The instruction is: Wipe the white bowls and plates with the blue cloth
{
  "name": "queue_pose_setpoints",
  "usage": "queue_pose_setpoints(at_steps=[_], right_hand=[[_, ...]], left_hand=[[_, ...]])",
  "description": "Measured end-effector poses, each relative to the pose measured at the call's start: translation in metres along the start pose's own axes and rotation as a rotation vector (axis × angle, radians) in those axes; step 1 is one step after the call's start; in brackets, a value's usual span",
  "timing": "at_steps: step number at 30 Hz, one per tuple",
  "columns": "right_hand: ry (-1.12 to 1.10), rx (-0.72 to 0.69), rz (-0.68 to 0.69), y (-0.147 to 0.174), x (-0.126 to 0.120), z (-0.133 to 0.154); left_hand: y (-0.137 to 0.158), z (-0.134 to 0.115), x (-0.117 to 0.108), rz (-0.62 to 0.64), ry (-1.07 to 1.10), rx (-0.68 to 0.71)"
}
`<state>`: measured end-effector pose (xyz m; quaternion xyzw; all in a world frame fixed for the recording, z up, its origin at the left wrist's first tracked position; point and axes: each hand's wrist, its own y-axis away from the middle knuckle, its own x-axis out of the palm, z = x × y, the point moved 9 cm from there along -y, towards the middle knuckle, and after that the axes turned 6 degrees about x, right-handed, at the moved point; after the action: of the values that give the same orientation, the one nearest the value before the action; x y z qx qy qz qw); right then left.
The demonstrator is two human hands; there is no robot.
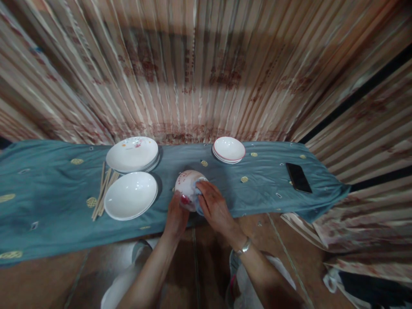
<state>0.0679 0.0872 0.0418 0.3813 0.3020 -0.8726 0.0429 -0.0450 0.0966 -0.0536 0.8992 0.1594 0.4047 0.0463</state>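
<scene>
A white bowl with red markings [186, 180] is tilted between my hands, just above the front part of the table, its outer side facing up. My left hand [177, 216] grips the bowl's near left edge. In my right hand [214, 206] is a light blue cloth [198, 206], bunched under the fingers and pressed against the bowl's right side. The fingertips of my left hand are partly hidden by the bowl.
On the blue-green tablecloth [180, 154], stacked plates [131, 154] stand at the back left, with white shallow bowls [130, 197] before them and several chopsticks [102, 193] alongside. Small red-rimmed bowls [229, 149] are stacked at the back. A black phone [298, 177] lies right. Curtains [193, 86] hang behind.
</scene>
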Motion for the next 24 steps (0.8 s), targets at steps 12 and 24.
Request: queue_pose_setpoints(at_steps=[12, 24], right_hand=[[0.247, 0.043, 0.007, -0.0037, -0.001, -0.0047], [0.279, 0.048, 0.008, 0.0051, -0.0038, 0.0038]], left_hand=[[0.0017, -0.0031, 0.0038, -0.028, -0.041, 0.007], [-0.0006, 0.0009, 0.0, 0.006, -0.04, 0.019]])
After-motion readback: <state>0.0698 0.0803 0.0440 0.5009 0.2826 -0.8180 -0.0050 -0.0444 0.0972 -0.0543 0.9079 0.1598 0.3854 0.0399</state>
